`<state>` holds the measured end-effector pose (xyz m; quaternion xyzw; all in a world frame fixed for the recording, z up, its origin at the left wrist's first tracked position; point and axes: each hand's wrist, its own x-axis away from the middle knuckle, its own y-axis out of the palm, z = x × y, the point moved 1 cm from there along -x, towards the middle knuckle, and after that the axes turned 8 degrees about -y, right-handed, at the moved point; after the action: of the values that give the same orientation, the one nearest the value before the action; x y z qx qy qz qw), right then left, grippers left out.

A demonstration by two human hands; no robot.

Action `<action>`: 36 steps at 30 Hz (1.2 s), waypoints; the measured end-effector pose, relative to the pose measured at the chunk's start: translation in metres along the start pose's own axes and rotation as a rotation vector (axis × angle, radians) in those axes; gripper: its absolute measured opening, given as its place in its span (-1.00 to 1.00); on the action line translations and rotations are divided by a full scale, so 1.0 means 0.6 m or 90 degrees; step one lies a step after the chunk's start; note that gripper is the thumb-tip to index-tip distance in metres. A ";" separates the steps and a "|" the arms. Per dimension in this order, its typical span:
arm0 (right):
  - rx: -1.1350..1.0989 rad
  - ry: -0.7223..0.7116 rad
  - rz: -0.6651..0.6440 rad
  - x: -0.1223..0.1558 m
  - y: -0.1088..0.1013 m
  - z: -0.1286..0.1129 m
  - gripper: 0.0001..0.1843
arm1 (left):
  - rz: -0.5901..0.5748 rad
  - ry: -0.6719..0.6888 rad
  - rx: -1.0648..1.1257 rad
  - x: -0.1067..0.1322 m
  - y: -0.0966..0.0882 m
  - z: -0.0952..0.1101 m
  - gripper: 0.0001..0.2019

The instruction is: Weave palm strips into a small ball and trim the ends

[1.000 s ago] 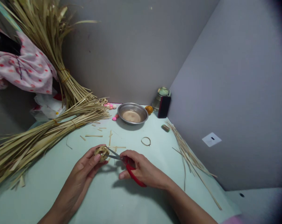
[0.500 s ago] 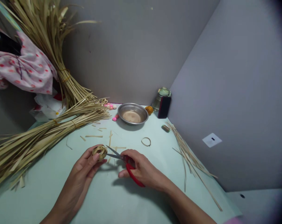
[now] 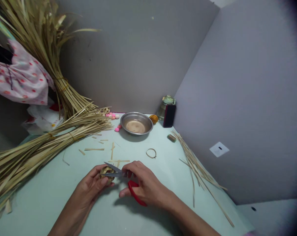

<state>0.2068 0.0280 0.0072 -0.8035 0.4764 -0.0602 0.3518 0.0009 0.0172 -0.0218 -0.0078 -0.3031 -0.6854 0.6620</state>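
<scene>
My left hand is closed around a small woven ball of plant strips, thumb in front and fingers behind it. Red-handled scissors are in my right hand, with the fingers through the handles. Their blades are apart and point left, lying across the front of the ball; whether a strip is between them I cannot tell. Short cut strips lie on the pale green tabletop just behind the scissors.
Long bundles of dry strips cover the left side. At the back stand a metal bowl of water, a glass jar and a phone. A strip ring lies mid-table. Loose thin strips lie along the right wall.
The scissors have moved left, so their open blades now overlap the ball instead of pointing at its edge. My view has shifted slightly, with the things on the table appearing lower and further left.
</scene>
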 end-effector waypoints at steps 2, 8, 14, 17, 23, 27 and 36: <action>0.028 0.000 -0.008 0.000 0.000 -0.002 -0.47 | -0.008 0.007 -0.003 -0.004 0.001 -0.003 -0.57; 0.060 -0.002 -0.013 -0.001 0.002 -0.001 -0.55 | 0.007 0.023 -0.033 -0.002 0.007 0.001 -0.63; -0.203 0.134 0.029 -0.003 0.002 -0.009 -0.52 | -0.034 -0.035 -0.038 0.010 0.004 0.009 -0.64; -0.387 0.220 0.059 -0.008 0.001 -0.012 -0.45 | -0.052 -0.052 -0.030 0.016 0.001 0.009 -0.65; -0.567 0.245 0.070 -0.010 0.015 0.005 -0.37 | -0.092 -0.051 -0.065 0.016 0.007 0.000 -0.62; -0.631 0.253 0.074 -0.008 0.028 0.012 -0.34 | -0.066 0.012 -0.180 0.007 0.008 -0.016 -0.63; -0.694 0.246 0.075 -0.009 0.033 0.004 -0.36 | 0.000 0.156 -0.317 0.018 0.014 -0.010 -0.57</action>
<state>0.1905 0.0277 -0.0055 -0.8151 0.5382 0.0680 -0.2032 0.0096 0.0056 -0.0190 -0.0871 -0.0429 -0.7347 0.6714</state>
